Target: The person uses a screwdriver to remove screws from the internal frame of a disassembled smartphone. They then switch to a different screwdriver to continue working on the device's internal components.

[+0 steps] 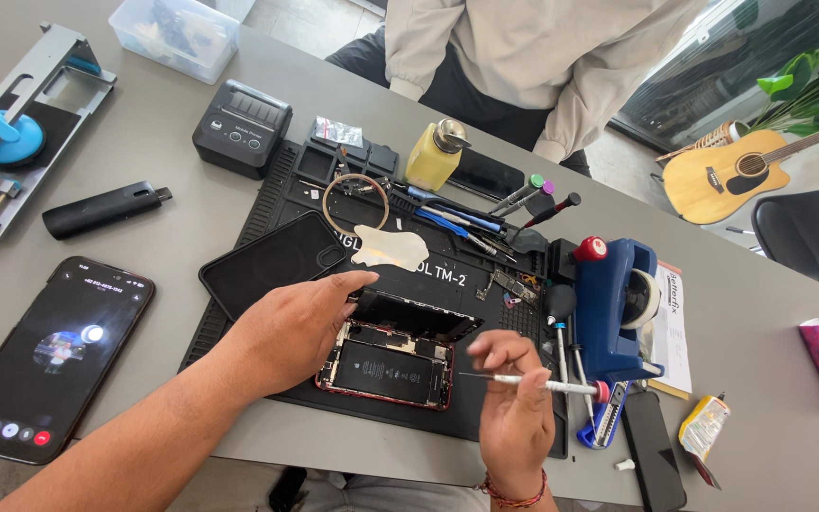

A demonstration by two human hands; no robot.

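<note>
An opened red-framed phone point(386, 368) lies on a black work mat point(267, 204), its battery and inner parts showing. Its dark screen panel point(414, 313) is lifted at the far edge. My left hand point(286, 327) rests on the phone's left side, fingers touching the raised screen. My right hand point(514, 403) pinches a thin white-handled screwdriver point(533, 382) with a red end, its tip pointing left at the phone's right edge.
A second phone point(49, 360) with a lit screen lies at left. On or around the mat are a black phone cover point(272, 261), a yellow pump bottle point(431, 156), a blue tape dispenser point(613, 303), a small black printer point(242, 126) and several tools. A person in a beige top point(523, 47) stands across the table.
</note>
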